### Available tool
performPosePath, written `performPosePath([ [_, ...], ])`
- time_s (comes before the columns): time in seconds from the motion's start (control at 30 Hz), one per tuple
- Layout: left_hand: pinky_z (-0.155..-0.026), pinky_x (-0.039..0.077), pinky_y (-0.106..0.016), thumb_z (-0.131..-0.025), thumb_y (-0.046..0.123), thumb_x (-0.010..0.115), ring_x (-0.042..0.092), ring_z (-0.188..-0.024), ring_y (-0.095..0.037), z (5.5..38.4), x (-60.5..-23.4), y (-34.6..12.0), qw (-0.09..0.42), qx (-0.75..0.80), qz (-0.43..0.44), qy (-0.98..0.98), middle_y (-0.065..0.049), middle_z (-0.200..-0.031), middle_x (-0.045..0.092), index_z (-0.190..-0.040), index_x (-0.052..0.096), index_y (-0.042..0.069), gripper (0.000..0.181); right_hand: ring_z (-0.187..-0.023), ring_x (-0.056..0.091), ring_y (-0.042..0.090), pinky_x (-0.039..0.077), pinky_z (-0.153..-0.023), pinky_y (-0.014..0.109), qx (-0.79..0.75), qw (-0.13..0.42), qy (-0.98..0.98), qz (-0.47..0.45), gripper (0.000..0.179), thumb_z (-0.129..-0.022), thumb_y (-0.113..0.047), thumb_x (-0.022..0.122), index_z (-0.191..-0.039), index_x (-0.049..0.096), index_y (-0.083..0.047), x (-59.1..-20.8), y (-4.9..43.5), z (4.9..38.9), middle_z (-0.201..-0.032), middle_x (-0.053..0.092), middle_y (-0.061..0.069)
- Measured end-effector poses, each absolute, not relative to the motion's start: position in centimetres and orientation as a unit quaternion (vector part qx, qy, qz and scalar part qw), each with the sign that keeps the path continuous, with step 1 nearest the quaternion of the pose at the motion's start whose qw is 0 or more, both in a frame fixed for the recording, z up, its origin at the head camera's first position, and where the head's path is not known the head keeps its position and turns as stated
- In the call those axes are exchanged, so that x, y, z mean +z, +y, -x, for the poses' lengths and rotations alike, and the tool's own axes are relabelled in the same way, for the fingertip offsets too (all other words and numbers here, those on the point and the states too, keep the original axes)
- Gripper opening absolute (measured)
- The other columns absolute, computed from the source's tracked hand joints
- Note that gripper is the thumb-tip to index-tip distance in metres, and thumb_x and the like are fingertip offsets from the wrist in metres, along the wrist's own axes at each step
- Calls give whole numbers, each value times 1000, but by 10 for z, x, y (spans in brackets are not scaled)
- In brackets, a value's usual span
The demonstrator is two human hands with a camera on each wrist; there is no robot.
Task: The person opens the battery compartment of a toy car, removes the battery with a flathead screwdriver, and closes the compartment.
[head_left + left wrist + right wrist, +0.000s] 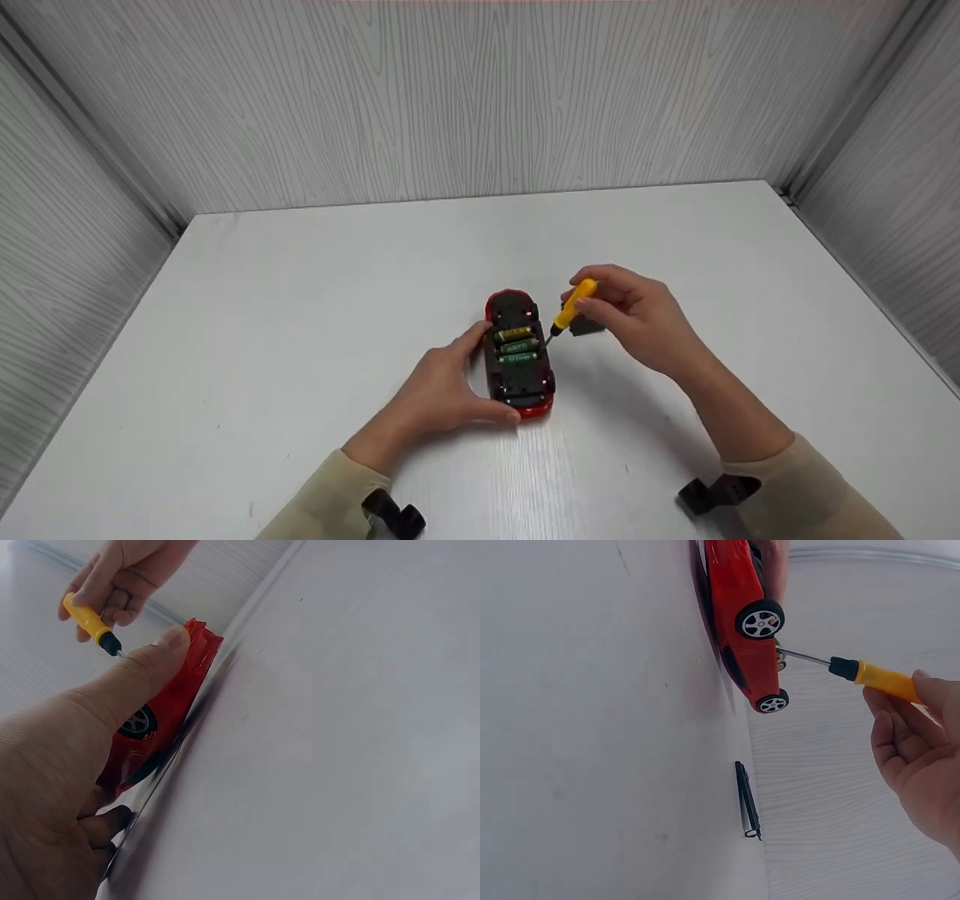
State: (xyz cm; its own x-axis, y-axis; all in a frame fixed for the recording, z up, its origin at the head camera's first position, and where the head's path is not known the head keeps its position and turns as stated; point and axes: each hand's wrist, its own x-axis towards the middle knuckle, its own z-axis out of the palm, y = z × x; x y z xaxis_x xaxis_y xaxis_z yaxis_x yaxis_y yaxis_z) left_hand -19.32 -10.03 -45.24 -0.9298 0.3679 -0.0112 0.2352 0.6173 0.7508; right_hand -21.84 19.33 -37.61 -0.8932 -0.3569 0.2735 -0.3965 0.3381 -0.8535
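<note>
A red toy car [525,390] lies upside down on the table, its black underside facing up. Three batteries [517,346] sit side by side in its uncovered compartment, one gold and two green. My left hand [442,394] grips the car from the left, thumb at the near end and fingers along the far left side. In my right hand [637,315] a yellow-handled screwdriver [574,304] is pinched between thumb and fingers. Its metal shaft slants down, with the tip right at the batteries' right ends. The right wrist view shows the car's wheels [760,619] in profile.
A small black cover [586,325] lies on the white table [337,300] just right of the car, partly behind the right hand in the head view. Pale wood-grain panels [480,97] stand at the back and both sides.
</note>
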Motion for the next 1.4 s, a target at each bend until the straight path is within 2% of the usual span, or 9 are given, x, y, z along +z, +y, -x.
performPosePath([
  [0.1, -122, 35, -40, -58, 68, 97, 43, -149, -15, 193, -452, -100, 81, 405, -168, 895, 4, -161, 49, -169, 32, 23, 136, -103, 75, 18, 59, -94, 30, 522, 18, -819, -236, 22, -104, -13, 71, -125, 71, -15, -375, 192, 217, -115, 77, -1],
  [0.27, -122, 35, -39, -59, 64, 99, 43, -148, -15, 193, -450, -100, 81, 407, -169, 894, 4, -161, 50, -168, 32, 23, 135, -102, 75, 25, 61, -92, 32, 533, 8, -814, -229, 22, -104, -10, 70, -125, 70, -14, -377, 195, 222, -116, 78, 1],
  [0.47, -122, 36, -39, -59, 64, 99, 44, -148, -16, 193, -450, -100, 82, 404, -169, 896, 1, -161, 49, -169, 31, 23, 135, -104, 75, 28, 62, -90, 43, 571, -20, -792, -216, 23, -104, -8, 69, -127, 67, -9, -381, 201, 228, -117, 78, 9],
  [0.73, -122, 36, -40, -59, 66, 98, 44, -148, -17, 193, -450, -100, 83, 400, -166, 898, 0, -162, 48, -169, 31, 23, 136, -107, 75, 30, 62, -90, 35, 605, -47, -771, -193, 23, -106, -8, 66, -128, 62, -4, -386, 209, 235, -124, 75, 17],
  [1.1, -121, 37, -42, -60, 67, 97, 45, -148, -19, 192, -450, -101, 80, 392, -163, 902, -2, -161, 49, -169, 31, 25, 134, -112, 73, 29, 59, -96, 36, 633, -80, -752, -164, 25, -108, -12, 64, -129, 57, -1, -394, 218, 242, -129, 72, 22],
  [1.27, -121, 37, -41, -59, 68, 97, 45, -148, -18, 193, -451, -102, 78, 392, -166, 901, -1, -161, 49, -169, 31, 24, 135, -111, 74, 30, 59, -96, 36, 633, -79, -753, -162, 25, -108, -11, 63, -130, 58, -1, -394, 217, 243, -129, 72, 24],
  [1.4, -122, 36, -41, -59, 70, 96, 43, -149, -17, 193, -451, -102, 82, 396, -167, 899, -1, -162, 48, -169, 31, 23, 136, -110, 74, 30, 60, -96, 36, 622, -65, -762, -167, 24, -107, -12, 64, -129, 59, -2, -392, 216, 241, -126, 74, 19],
])
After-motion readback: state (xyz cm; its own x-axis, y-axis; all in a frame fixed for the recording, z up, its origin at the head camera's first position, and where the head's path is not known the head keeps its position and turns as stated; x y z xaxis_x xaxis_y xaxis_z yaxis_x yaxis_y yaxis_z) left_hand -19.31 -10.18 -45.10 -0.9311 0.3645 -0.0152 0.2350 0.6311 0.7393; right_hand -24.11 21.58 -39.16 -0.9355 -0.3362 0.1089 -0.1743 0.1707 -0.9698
